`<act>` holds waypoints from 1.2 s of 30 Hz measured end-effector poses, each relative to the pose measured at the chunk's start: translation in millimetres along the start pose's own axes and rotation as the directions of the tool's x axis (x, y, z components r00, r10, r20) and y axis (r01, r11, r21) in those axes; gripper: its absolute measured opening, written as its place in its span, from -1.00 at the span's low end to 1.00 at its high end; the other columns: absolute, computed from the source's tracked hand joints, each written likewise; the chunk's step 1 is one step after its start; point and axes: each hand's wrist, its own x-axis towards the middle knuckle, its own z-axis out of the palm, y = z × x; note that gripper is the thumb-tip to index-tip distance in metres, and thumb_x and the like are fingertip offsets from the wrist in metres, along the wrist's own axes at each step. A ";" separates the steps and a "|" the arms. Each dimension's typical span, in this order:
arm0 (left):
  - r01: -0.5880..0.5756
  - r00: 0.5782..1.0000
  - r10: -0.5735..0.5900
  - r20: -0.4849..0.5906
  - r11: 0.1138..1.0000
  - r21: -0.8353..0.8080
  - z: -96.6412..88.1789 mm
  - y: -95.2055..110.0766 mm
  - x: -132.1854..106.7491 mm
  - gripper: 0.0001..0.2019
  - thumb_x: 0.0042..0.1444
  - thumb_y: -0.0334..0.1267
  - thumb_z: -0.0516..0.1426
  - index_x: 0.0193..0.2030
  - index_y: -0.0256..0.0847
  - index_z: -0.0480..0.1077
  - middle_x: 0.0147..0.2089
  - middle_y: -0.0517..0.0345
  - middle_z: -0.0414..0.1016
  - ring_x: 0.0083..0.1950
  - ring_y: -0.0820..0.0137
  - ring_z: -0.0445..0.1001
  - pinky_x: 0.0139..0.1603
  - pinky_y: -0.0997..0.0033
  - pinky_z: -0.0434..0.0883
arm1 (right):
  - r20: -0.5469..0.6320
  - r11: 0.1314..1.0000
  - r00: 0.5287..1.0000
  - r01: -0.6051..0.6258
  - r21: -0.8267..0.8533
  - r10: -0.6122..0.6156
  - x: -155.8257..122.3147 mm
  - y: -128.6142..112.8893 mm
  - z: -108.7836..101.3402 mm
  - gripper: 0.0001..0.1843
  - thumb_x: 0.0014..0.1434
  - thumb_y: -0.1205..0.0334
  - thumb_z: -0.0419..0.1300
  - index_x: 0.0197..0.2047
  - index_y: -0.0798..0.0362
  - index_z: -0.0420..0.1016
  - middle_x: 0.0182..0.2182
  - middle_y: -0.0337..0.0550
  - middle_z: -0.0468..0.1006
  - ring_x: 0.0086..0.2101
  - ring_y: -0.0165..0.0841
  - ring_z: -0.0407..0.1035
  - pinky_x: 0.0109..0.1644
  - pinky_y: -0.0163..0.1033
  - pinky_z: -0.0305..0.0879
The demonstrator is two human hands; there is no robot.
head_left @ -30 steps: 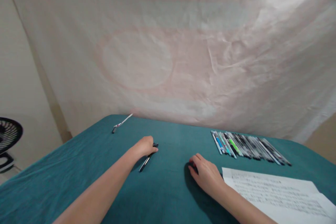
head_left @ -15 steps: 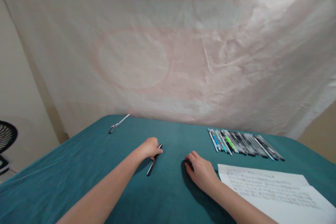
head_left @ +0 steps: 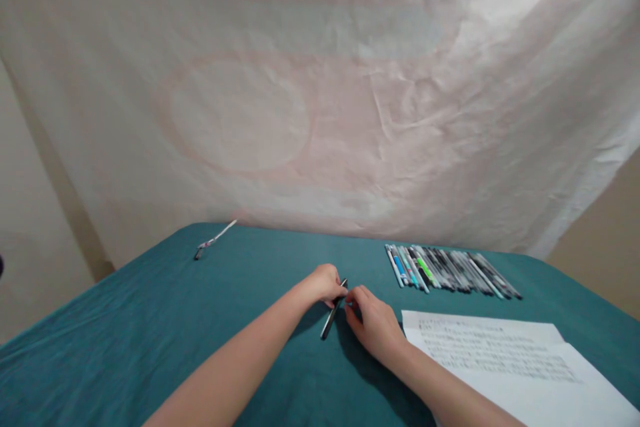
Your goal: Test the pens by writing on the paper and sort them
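My left hand [head_left: 324,282] is closed on the upper end of a dark pen [head_left: 331,314] that slants down toward me over the teal tablecloth [head_left: 150,327]. Just to its right, my right hand [head_left: 374,321] has its curled fingertips at the same end of the pen, touching or nearly touching it. Whether those fingers hold anything of their own is hidden. Both forearms reach in from the bottom edge.
A row of several pens [head_left: 450,269] lies side by side at the back right. White printed sheets [head_left: 500,360] lie at the front right. A single light pen [head_left: 213,241] rests at the table's far left edge. A pale cloth backdrop [head_left: 320,93] hangs behind.
My left hand carried the dark pen rightward across the cloth. My right hand moved left, and the two hands now meet at the pen's upper end.
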 end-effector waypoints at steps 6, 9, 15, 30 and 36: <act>-0.068 0.996 0.064 -0.062 0.995 -0.072 7.8 3.4 6.8 -0.87 -0.08 -0.31 0.14 -0.57 -0.30 0.37 -0.67 0.21 0.37 -0.61 0.47 0.38 -0.57 0.56 0.33 | 0.017 0.990 0.993 0.115 0.085 -0.116 -1.1 -4.2 -5.5 -0.80 0.20 0.23 -0.04 -0.15 -0.05 0.35 -0.14 -0.20 0.39 -0.27 -0.40 0.37 -0.29 -0.38 0.17; -0.104 0.992 0.096 -0.080 0.989 -0.108 5.0 -2.2 5.9 -0.85 0.01 -0.27 0.09 -0.45 -0.32 0.40 -0.60 0.17 0.43 -0.60 0.50 0.39 -0.56 0.57 0.34 | 0.066 0.991 0.991 0.116 0.062 -0.120 -1.8 -4.8 -7.1 -0.80 0.20 0.15 -0.02 -0.20 -0.05 0.39 -0.18 -0.20 0.40 -0.28 -0.38 0.37 -0.29 -0.37 0.17; -0.143 0.969 0.138 -0.203 0.990 -0.011 -10.2 -22.8 2.8 -0.83 -0.01 -0.22 0.10 -0.42 -0.30 0.42 -0.51 0.11 0.46 -0.49 0.42 0.42 -0.45 0.47 0.33 | 0.115 0.997 0.990 0.081 -0.001 -0.080 -2.5 -7.4 -11.5 -0.78 0.19 0.11 -0.02 -0.27 -0.01 0.40 -0.30 -0.20 0.40 -0.33 -0.41 0.36 -0.33 -0.37 0.12; -0.208 0.885 0.268 -0.382 0.959 0.193 3.0 -39.2 -17.1 -0.82 -0.05 -0.12 0.15 -0.34 -0.15 0.42 -0.30 0.14 0.42 -0.26 0.34 0.40 -0.28 0.45 0.25 | 0.195 0.974 0.961 -0.171 -0.150 0.198 0.0 4.6 -16.5 -0.83 0.07 0.23 0.05 -0.23 0.07 0.28 -0.36 -0.07 0.51 -0.33 -0.25 0.42 -0.37 -0.29 0.08; -0.280 0.865 0.307 -0.396 0.952 0.127 1.3 -35.9 -18.3 -0.77 -0.03 -0.11 0.14 -0.28 -0.19 0.39 -0.30 0.12 0.43 -0.26 0.33 0.40 -0.25 0.43 0.28 | 0.163 0.945 0.943 -0.257 -0.203 0.291 3.2 14.7 -21.8 -0.76 0.01 0.39 0.02 -0.18 0.13 0.24 -0.37 0.01 0.51 -0.33 -0.21 0.43 -0.37 -0.27 0.09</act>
